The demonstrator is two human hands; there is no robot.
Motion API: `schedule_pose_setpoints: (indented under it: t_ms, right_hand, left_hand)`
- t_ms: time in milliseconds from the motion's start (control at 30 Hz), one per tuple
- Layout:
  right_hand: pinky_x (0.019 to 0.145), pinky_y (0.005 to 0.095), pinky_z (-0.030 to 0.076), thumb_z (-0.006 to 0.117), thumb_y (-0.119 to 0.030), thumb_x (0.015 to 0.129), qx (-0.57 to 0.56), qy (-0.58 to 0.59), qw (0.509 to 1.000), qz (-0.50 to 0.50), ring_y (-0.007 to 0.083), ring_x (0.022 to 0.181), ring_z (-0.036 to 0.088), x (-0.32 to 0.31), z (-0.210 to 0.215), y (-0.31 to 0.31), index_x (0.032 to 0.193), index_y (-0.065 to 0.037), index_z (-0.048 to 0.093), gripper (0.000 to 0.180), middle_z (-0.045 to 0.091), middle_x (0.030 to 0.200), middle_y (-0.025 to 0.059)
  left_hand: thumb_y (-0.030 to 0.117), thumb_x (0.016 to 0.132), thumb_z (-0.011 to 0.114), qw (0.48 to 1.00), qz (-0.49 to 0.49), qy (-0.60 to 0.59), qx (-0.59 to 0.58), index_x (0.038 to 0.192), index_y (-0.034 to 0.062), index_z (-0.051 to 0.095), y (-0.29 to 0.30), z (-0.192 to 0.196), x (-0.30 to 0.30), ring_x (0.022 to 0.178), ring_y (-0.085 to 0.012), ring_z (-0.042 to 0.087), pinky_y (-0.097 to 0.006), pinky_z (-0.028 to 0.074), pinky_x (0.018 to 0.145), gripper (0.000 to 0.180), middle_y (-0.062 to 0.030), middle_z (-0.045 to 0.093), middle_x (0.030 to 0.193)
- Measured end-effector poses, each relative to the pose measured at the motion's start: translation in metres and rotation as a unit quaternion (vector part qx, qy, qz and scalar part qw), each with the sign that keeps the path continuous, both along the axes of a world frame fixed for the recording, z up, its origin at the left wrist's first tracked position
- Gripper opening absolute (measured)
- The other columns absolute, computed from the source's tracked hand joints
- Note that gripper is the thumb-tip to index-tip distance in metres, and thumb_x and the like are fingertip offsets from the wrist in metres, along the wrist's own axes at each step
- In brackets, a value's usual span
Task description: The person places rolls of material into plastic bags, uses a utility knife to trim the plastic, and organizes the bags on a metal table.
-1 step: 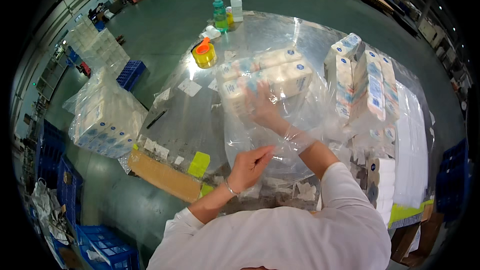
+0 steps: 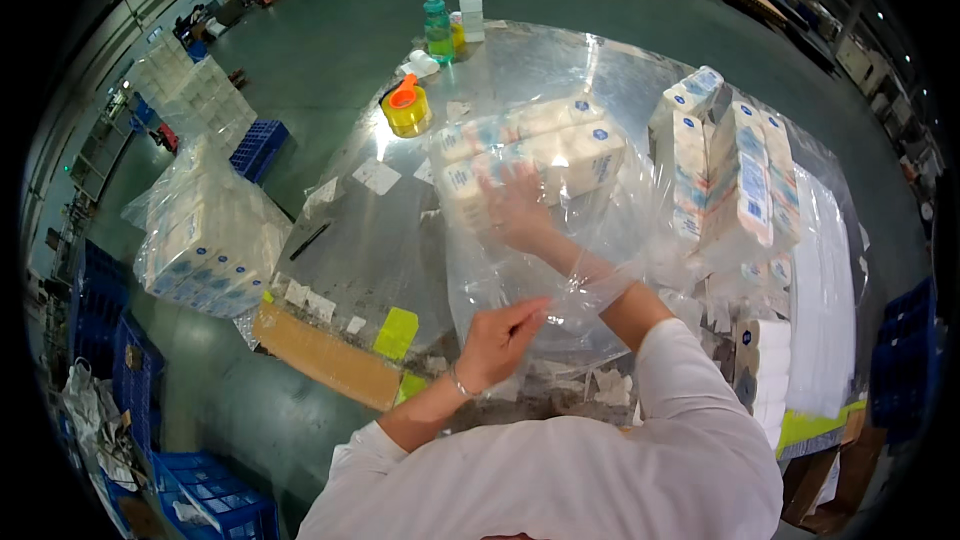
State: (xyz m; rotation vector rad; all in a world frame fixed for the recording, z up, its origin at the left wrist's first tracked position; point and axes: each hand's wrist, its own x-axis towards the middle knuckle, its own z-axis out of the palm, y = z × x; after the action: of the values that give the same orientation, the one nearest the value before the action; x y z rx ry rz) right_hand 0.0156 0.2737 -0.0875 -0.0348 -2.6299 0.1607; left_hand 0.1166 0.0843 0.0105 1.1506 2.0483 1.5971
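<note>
- Hardly anything had moved since the earlier frame — only the film of the clear bag (image 2: 480, 285) had shifted slightly about the right forearm (image 2: 638, 315).
- At far left, wrapped white packs (image 2: 200, 250) stood by the left side of the worktop (image 2: 355, 210).
- A black pen (image 2: 311, 241) lay on the worktop, with a yellow tape roll (image 2: 407, 120) farther back.
- The left hand (image 2: 488, 345) was at the bag's near part, thumb and fingers clamped on its film.
- The right hand (image 2: 518, 210) reached inside the bag, fingers apart, against the roll packs (image 2: 575, 152).
- Those roll packs lay side by side in the bag, mid-worktop.
- Farther right stood more packs (image 2: 745, 175) — with a column of white rolls (image 2: 765, 370) nearer the person.
</note>
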Motion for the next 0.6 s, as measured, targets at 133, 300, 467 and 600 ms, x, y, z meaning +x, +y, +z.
schedule_pose_setpoints:
  t_ms: [133,300,467,600]
  right_hand:
    - [0.096,0.0600,0.016,0.060,-0.029,0.071,0.050,-0.072,0.996,-0.026,0.0369,0.125,0.020,-0.063,-0.026,0.011,0.134,-0.017,0.024,0.074,0.024,0.135,0.0209]
    - [0.097,0.0581,0.016,0.061,-0.034,0.070,0.036,-0.043,0.996,-0.069,0.0378,0.124,0.023,-0.116,-0.023,0.031,0.132,-0.018,0.027,0.073,0.026,0.134,0.0208]
    - [0.095,0.0494,0.027,0.061,-0.030,0.069,-0.103,0.077,0.985,-0.116,0.0365,0.117,0.034,-0.049,-0.012,0.044,0.129,-0.008,0.029,0.072,0.036,0.126,0.0230]
    - [0.088,0.0404,0.037,0.059,-0.020,0.069,-0.271,0.085,0.901,-0.328,0.0353,0.104,0.046,0.137,-0.083,0.114,0.124,0.000,0.036,0.063,0.048,0.113,0.0233]
  left_hand:
    - [0.004,0.077,0.057,0.991,-0.111,0.005,0.076,0.095,0.0019,0.061,-0.002,0.005,0.003,0.050,-0.0182,0.047,-0.025,0.039,0.049,0.019,-0.0104,0.054,0.063]
    - [0.003,0.074,0.059,0.967,-0.232,0.067,0.075,0.097,0.0029,0.060,-0.001,0.005,-0.010,0.056,-0.0267,0.052,-0.030,0.043,0.053,0.023,-0.0112,0.056,0.069]
    - [0.007,0.077,0.056,0.970,-0.137,-0.047,-0.193,0.099,0.0055,0.060,-0.023,-0.049,-0.006,0.059,-0.0206,0.055,-0.029,0.045,0.059,0.022,-0.0105,0.059,0.072]
    - [0.013,0.083,0.049,0.940,-0.012,-0.023,-0.341,0.102,0.0101,0.060,-0.062,-0.100,-0.027,0.063,-0.0202,0.059,-0.030,0.046,0.060,0.022,-0.0141,0.061,0.075]
